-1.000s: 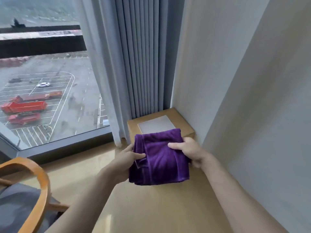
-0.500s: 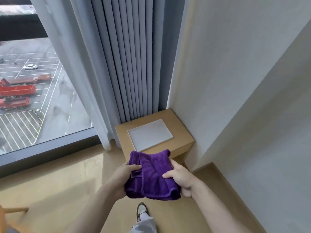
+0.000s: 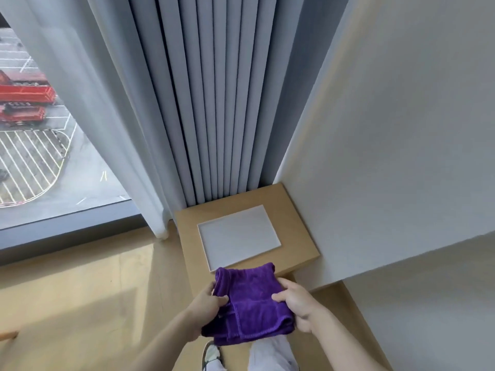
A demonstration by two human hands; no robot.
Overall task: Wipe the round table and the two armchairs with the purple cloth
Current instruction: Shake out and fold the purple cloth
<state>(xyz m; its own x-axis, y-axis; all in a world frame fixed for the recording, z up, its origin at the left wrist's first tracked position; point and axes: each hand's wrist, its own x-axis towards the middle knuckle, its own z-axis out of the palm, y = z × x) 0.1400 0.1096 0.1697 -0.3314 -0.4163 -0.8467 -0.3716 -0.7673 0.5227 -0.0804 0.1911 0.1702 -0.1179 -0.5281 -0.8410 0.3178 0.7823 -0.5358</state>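
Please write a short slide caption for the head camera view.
Both hands, left hand and right hand, hold a folded purple cloth near a corner shelf.

The purple cloth [image 3: 251, 301] looks plush and matt with stitched hems, the corner box [image 3: 294, 234] and floor [image 3: 80, 285] smooth pale wood, the pleated curtain [image 3: 214, 103] soft woven fabric.

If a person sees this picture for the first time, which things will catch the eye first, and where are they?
The purple cloth stands out most, low in the middle, folded and gripped by the left hand and the right hand. Just behind it stands a low wooden box with a pale grey panel on top, set in the corner under the long grey curtain. At the far left, red trucks show through the window.
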